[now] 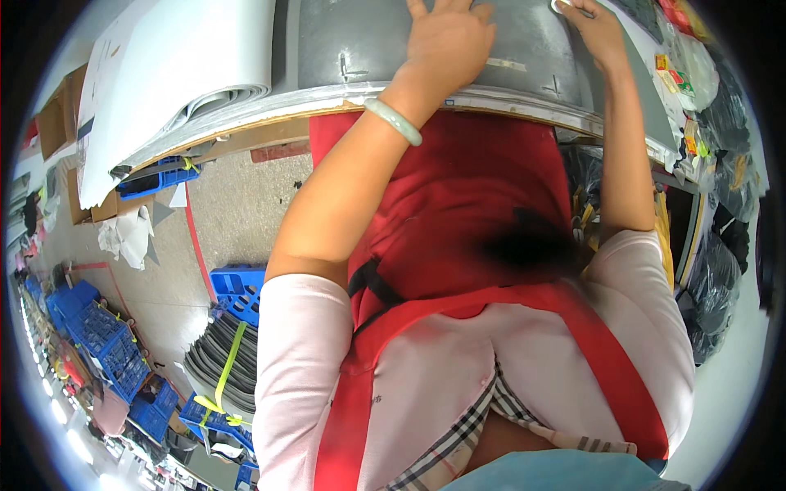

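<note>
At the top of the view, on the grey sheet (368, 41) spread over the desk (524, 105): left hand (449, 39) pressed flat, palm down, fingers spread and open, gripping nothing, fingertips cut off by the upper edge; pale green bangle (395, 121) round the left wrist just below the desk edge; right hand (591, 24) further right on the same sheet, fingers curled round a small pale ring-shaped thing (562, 6), too small and too near the edge to tell what kind; strip of pale tape (506, 63) on the sheet between the two hands, cross-shaped marks nearby; stack of white sheets (188, 57) lying to the left on the desk, curled edges hanging over the front, just beside the grey sheet; red apron (458, 204) over a pale pink short-sleeved top (303, 360) filling the middle and lower part, checked fabric at the bottom; dark bags (720, 270) and small coloured packets (675, 82) along the right side; on the floor (237, 204) to the left, blue plastic crates (102, 335), a strapped bundle of dark grey sheets (221, 360) with a yellow-green band, crumpled white paper (127, 237), and red line markings.
</note>
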A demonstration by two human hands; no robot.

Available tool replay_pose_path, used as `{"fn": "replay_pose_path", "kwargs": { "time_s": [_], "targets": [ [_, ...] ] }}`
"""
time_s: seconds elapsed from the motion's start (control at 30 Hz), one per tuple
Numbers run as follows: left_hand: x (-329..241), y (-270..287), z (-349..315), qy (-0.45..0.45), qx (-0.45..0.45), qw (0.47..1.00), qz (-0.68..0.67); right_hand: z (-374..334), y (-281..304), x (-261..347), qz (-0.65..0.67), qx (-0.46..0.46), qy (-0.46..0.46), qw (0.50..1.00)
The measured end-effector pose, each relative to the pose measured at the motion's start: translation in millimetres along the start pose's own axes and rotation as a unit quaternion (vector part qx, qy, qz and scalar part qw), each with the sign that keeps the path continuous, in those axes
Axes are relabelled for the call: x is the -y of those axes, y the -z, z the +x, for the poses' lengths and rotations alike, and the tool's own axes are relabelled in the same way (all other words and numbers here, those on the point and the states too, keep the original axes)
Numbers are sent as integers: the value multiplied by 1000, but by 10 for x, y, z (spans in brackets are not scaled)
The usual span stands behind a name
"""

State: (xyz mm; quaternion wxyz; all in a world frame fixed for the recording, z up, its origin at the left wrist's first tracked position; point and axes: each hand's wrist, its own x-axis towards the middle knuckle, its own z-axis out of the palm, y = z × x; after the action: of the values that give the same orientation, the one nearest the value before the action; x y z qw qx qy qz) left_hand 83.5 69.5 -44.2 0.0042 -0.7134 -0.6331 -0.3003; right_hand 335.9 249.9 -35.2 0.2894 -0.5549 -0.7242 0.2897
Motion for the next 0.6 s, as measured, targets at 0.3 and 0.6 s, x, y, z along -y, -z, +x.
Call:
{"fn": "replay_pose_path", "kwargs": {
  "time_s": [0.3, 0.6],
  "targets": [
    [69, -77, 46, 6, -9, 1000, 22, 48, 48, -58, 410, 79, -74, 906],
    [-414, 554, -654, -181, -33, 952, -244, -92, -44, 211, 674, 222, -92, 699]
  ]
}}
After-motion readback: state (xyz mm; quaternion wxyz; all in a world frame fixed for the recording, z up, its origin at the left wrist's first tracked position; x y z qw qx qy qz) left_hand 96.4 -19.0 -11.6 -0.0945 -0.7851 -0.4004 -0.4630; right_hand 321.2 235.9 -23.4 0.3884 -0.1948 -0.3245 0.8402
